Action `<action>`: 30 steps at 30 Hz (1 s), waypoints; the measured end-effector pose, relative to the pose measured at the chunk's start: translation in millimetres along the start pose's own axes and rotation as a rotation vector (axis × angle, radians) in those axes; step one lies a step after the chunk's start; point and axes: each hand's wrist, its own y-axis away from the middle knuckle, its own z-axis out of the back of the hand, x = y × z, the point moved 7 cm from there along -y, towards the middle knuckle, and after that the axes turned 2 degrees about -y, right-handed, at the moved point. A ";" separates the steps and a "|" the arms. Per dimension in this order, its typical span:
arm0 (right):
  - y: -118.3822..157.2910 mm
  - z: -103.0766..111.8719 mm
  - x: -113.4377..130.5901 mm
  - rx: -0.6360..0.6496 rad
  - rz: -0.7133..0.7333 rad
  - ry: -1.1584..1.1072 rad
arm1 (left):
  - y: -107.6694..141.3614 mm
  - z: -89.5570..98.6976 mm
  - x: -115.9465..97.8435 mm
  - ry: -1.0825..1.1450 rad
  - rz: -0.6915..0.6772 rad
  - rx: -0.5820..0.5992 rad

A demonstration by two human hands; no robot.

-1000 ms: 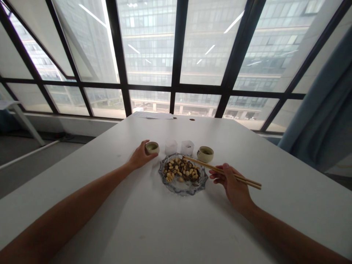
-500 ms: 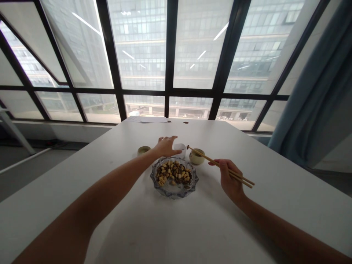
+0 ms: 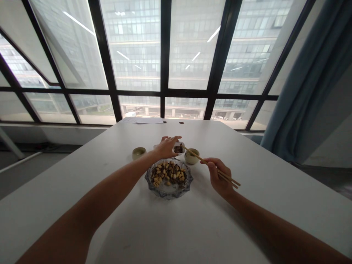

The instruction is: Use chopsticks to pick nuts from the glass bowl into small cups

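Observation:
My left hand [image 3: 167,147] reaches past the glass bowl and grips a small white cup [image 3: 183,149] between thumb and fingers. The cup's mouth tips toward me, and dark pieces, seemingly seeds, show inside. My right hand [image 3: 220,176] holds a pair of wooden chopsticks [image 3: 195,155]. Their tips are at the cup's right rim; whether they pinch anything is too small to tell. Below my left hand stands a scalloped glass bowl [image 3: 168,193] with mixed pale nuts and dark striped seeds. A pale green cup [image 3: 191,158] sits under the chopsticks, right of the white cup.
Another green cup [image 3: 138,153] stands left of my left wrist. Papers [image 3: 143,120] lie at the far end of the white table [image 3: 176,234]. Windows rise beyond it, and a blue curtain [image 3: 297,91] hangs at the right.
My left hand has closed on the white cup and tipped it toward me, so its dark contents show. The chopstick tips, which held a small dark piece, have come to the cup's rim.

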 end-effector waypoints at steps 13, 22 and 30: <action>-26.1 6.4 27.1 -0.008 -0.097 -0.086 | -4.9 -16.2 26.9 -0.038 0.188 0.118; -43.6 10.4 80.7 0.286 -0.134 -0.022 | 39.8 19.2 46.1 -0.128 0.163 -0.005; -15.2 -29.7 79.0 0.505 0.004 0.022 | 135.3 44.2 92.8 -0.093 0.334 -0.255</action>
